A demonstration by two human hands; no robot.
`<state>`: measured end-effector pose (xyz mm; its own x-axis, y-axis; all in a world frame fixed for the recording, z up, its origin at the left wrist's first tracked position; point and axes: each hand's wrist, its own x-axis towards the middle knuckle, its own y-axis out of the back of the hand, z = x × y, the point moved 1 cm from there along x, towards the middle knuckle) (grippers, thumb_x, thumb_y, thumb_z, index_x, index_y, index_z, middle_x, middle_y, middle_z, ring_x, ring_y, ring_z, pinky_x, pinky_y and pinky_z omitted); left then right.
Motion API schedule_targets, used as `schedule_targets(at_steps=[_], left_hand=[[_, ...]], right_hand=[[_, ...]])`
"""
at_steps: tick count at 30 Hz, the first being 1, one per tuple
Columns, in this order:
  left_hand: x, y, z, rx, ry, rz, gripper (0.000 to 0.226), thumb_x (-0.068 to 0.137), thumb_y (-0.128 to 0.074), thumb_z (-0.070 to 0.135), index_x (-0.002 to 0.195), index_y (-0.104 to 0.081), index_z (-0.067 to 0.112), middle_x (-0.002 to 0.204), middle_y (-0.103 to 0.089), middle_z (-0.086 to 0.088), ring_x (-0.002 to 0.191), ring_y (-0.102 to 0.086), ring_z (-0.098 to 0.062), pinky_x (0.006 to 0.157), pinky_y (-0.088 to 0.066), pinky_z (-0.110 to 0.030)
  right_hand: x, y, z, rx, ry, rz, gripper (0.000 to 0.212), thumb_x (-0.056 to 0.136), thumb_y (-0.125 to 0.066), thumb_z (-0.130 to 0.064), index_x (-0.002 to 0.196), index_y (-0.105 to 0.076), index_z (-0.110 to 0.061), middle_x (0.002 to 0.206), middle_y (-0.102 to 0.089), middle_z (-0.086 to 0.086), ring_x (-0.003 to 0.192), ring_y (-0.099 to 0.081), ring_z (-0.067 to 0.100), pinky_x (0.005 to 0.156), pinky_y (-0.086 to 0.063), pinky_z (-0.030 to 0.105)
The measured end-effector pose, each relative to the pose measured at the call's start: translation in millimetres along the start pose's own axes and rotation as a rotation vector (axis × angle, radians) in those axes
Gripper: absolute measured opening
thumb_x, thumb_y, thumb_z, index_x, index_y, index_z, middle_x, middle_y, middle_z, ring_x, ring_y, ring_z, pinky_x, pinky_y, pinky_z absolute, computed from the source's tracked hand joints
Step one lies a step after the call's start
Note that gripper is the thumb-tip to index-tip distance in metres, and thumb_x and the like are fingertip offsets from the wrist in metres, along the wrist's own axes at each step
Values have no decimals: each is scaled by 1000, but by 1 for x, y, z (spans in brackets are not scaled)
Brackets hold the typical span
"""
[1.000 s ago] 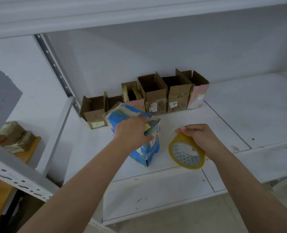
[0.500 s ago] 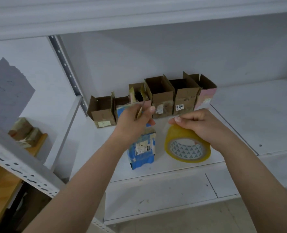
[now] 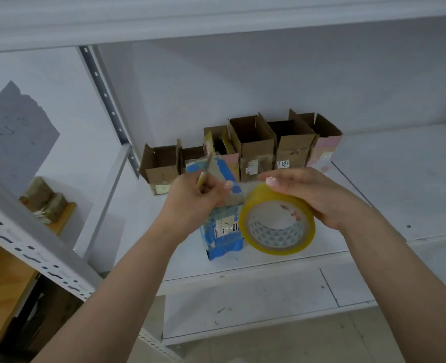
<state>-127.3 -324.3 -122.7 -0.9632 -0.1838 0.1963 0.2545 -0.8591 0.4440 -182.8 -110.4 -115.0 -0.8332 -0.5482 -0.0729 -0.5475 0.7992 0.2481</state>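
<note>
White metal shelf [image 3: 399,184] is carrying a row of open brown cardboard boxes [image 3: 253,145] along its back edge. A blue cardboard box patched with tape and labels [image 3: 223,231] is standing upright near the front edge. The left hand [image 3: 193,203] is reaching over its top, its fingers [image 3: 216,186] pinching a tan flap [image 3: 207,166] there. Just beside the box, the right hand [image 3: 321,197] is gripping a yellowish roll of clear packing tape [image 3: 276,226], with its fingers curling over the roll's upper rim.

The left hand [image 3: 190,203] and the right hand [image 3: 321,200] are bare, with short, rounded nails on the thumbs. Behind each hand the forearm is bare, unsleeved, to the frame's edge.
</note>
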Motion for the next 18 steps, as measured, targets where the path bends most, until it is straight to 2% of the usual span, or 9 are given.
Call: schedule_targets(at_steps=[3,5,7,10,13,15,18], left_hand=[[-11,24,-26,-46,114,159,30,87,-69,32,65,-59,14,58,-65,12,54,-60,5,50,-45,-13],[-21,38,-47,-81,204,267,30,88,-67,35,70,-62,12,60,-65,10,56,-60,0,58,-43,-22],[-32,41,-64,-86,258,302,31,89,-65,38,71,-64,13,59,-65,7,58,-59,-3,63,-41,-27],[-38,28,-74,-96,265,333,32,91,-63,39,70,-63,14,61,-65,9,63,-61,-1,63,-40,-23],[-37,20,-77,-111,266,368,33,92,-62,39,69,-62,14,63,-66,8,69,-62,-1,63,-39,-20],[-36,19,-80,-110,264,377,33,92,-61,39,69,-61,15,64,-66,9,69,-61,0,62,-38,-20],[-35,17,-83,-109,274,381,33,93,-61,38,71,-63,13,62,-65,10,66,-60,1,61,-38,-19]], right_hand=[[5,15,10,-22,-28,10,64,51,-76,-64,101,-74,-24,97,-75,4,91,-72,22,82,-56,36],[10,22,19,-101,-69,68,58,50,-78,-61,89,-75,-19,86,-75,4,77,-72,17,71,-56,29],[16,27,25,-275,-69,140,46,55,-80,-56,76,-71,-15,73,-72,2,67,-68,15,67,-56,32],[29,34,27,-415,-29,220,35,61,-80,-54,65,-66,-22,72,-69,2,72,-65,20,79,-54,44],[40,39,17,-490,8,201,37,54,-75,-68,66,-66,-34,74,-69,-3,81,-65,26,84,-54,52],[45,40,14,-495,6,180,47,44,-69,-75,66,-66,-34,73,-68,-4,81,-65,27,85,-53,54],[52,40,21,-486,-10,172,47,44,-69,-74,66,-67,-32,72,-69,-4,80,-65,25,85,-54,52]])
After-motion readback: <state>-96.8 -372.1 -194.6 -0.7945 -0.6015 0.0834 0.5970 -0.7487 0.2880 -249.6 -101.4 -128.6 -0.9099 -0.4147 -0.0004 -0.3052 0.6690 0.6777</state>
